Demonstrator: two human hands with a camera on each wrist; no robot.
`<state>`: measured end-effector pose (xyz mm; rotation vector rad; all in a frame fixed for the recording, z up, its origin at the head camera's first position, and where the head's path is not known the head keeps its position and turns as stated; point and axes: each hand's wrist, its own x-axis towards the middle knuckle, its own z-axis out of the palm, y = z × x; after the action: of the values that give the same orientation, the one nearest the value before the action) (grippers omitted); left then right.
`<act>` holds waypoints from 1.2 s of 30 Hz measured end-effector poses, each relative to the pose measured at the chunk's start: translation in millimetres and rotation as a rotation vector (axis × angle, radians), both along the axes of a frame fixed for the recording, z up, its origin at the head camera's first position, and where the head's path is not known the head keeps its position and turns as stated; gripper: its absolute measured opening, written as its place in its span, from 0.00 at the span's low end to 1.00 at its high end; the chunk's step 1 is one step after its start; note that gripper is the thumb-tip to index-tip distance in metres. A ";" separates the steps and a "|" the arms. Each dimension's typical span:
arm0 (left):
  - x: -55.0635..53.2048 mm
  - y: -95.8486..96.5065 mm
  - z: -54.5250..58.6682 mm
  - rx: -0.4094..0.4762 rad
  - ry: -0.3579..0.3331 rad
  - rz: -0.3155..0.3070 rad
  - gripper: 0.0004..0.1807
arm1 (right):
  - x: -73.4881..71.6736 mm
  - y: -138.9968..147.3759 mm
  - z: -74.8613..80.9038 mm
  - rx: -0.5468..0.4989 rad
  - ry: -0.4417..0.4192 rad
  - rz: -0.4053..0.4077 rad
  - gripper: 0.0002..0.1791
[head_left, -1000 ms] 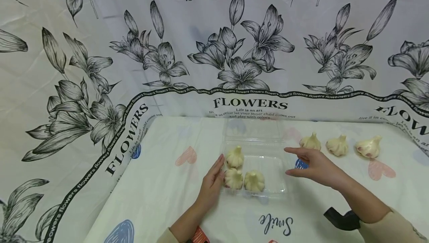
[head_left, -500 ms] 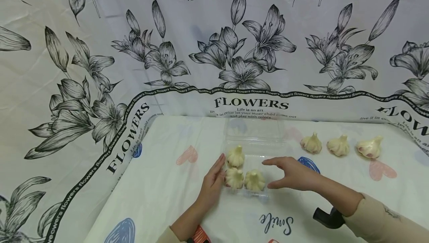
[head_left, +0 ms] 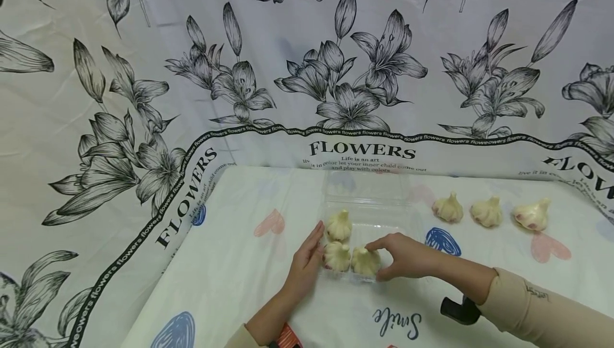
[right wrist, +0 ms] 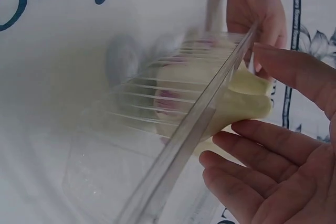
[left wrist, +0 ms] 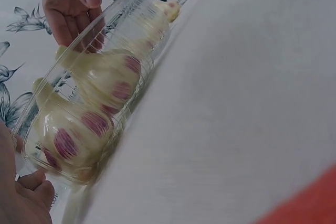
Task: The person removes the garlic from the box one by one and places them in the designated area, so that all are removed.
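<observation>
1. The right grip (head_left: pixel 408 255) is set round the near-right bulb (head_left: pixel 366 264), finger and thumb fairly wide apart; I cannot tell whether both press it.
2. That bulb sits, stem up, in the box (head_left: pixel 368 231), just below and right of the head frame's centre.
3. To its left, along the box's left wall, stand the front bulb (head_left: pixel 337 257) and, above it in the frame, the rear bulb (head_left: pixel 338 225).
4. The left grip (head_left: pixel 303 264) rests against that wall, fingers nearly straight, round no bulb.
5. For good handling, I judge, squeeze evenly on the bulb's round sides rather than the stem, and clear the near rim with the thumb. The thin box could slide or flex, so steady left-side pressure helps.
6. Above the box lies its lid (head_left: pixel 366 189), folded back on the table (head_left: pixel 230 273); right of it, three loose bulbs (head_left: pixel 486 212) stand in a row.
</observation>
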<state>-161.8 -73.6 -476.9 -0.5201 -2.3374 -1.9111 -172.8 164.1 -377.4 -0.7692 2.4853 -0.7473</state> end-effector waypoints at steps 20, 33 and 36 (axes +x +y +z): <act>-0.1 0.3 -4.5 -0.002 -0.006 0.001 0.23 | -15.9 -18.0 -7.2 0.138 0.052 0.072 0.30; 6.7 3.2 14.9 0.004 -0.022 0.009 0.23 | -27.6 -27.4 -21.1 0.178 0.055 0.122 0.34; 11.1 3.1 25.6 0.000 -0.025 -0.002 0.23 | -29.1 -28.6 -21.8 0.181 0.026 0.120 0.34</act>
<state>-150.7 -70.5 -451.3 -0.5019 -2.3532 -1.9295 -202.0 135.5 -399.2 -0.8559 2.4632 -0.4654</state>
